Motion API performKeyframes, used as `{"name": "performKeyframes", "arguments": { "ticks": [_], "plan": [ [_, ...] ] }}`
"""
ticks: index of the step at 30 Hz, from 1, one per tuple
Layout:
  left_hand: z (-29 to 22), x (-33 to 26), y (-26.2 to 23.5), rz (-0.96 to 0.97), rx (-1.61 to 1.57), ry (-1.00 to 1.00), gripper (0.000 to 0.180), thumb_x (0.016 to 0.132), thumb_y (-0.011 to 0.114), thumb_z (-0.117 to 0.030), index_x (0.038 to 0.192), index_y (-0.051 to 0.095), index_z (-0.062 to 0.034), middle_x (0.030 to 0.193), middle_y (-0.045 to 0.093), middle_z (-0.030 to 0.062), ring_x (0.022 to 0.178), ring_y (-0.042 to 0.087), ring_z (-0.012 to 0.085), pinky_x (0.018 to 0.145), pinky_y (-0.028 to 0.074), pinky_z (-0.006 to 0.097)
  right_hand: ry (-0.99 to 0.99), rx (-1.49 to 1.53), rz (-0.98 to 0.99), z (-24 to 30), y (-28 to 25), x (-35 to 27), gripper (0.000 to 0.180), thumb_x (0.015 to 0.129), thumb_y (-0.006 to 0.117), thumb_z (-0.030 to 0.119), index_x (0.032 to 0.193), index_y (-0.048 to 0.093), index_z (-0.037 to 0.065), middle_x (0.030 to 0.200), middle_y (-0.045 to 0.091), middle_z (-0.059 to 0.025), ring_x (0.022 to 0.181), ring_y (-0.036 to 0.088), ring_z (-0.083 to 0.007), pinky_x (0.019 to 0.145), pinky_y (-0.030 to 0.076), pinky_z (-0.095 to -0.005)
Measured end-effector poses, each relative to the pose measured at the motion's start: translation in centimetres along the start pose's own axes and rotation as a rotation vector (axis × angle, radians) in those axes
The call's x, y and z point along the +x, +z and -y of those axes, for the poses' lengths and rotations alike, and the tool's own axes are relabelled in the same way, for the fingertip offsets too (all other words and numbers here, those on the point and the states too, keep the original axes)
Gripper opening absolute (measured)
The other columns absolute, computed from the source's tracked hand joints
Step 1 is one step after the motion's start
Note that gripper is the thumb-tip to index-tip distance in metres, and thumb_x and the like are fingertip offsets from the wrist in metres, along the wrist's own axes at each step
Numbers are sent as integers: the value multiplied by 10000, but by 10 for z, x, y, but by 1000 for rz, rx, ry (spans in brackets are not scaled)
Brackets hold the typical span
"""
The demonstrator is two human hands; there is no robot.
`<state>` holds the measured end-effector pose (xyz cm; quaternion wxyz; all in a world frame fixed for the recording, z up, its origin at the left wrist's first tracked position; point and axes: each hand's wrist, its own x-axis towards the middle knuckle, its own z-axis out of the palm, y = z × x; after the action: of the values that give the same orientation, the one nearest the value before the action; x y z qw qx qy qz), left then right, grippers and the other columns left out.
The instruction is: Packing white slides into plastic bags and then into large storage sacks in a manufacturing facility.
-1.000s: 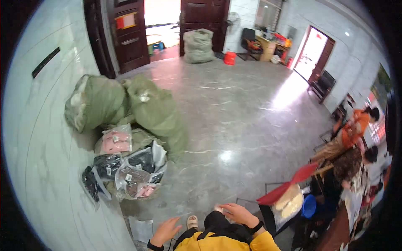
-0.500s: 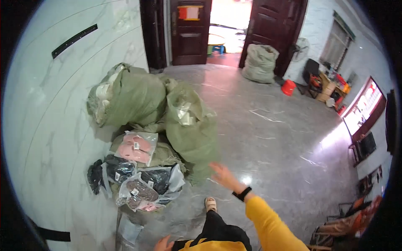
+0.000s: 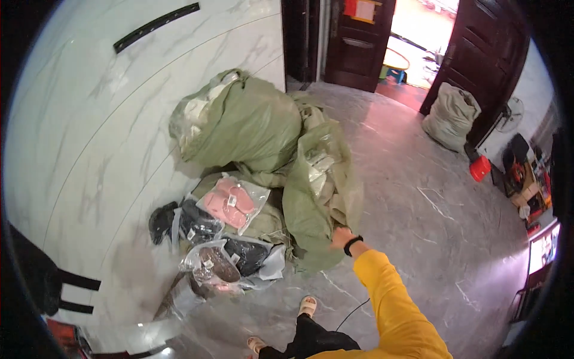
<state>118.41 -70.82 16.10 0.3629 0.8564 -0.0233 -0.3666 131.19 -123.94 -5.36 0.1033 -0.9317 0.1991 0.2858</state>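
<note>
My right hand: my right hand (image 3: 341, 237) is stretched out ahead of me at the end of a yellow sleeve (image 3: 391, 299), a black wristband (image 3: 353, 244) at the wrist; it lies against the lower edge of the nearer green sack, but I cannot tell whether the fingers are closed on the cloth or only laid on it.
My left hand: out of the picture.
Nearer green sack: the slumped green sack (image 3: 317, 197) stands on the grey floor (image 3: 418, 239), leaning on the one behind it.
Bigger green sack: the full green sack (image 3: 245, 122) sits against the white marble wall (image 3: 89, 149).
Clear bags: a packet of pink slippers (image 3: 233, 203) lies on top of the heap left of my hand; bags of dark shoes (image 3: 200, 224) lie below it, nearer the wall.
My feet: a pale sandal (image 3: 307, 305) shows below my hand.
Farther off: a grey-green sack (image 3: 449, 116) leans by the dark wooden door (image 3: 478, 60), with a red bucket (image 3: 479, 169) just beside.
</note>
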Motion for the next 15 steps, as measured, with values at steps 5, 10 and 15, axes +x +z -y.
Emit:
{"name": "performKeyframes", "arguments": {
  "ticks": [5,10,15],
  "plan": [
    [60,-6,32,-93,-32,-11,397,982,477,-227,1326,502,-29,1175,604,272,1058,565,462,872,468,471,-233,-122,19,-22,91,-55,328,870,516,245,888,713,-17,943,686,-244,878,671,-421,766,539,-491],
    [107,-6,43,-133,-48,173,379,978,506,-231,1300,531,-33,1118,625,261,966,595,454,771,490,475,-391,-243,95,14,62,-132,361,908,479,245,860,708,-30,930,689,-235,867,676,-401,767,540,-489],
    [196,-38,63,-166,-1335,60,400,960,535,-198,1312,522,-8,1196,614,234,1146,566,367,933,458,399,-491,-374,247,54,96,-188,476,947,505,372,857,690,-57,875,679,-249,825,668,-419,742,534,-476]
  ]
}}
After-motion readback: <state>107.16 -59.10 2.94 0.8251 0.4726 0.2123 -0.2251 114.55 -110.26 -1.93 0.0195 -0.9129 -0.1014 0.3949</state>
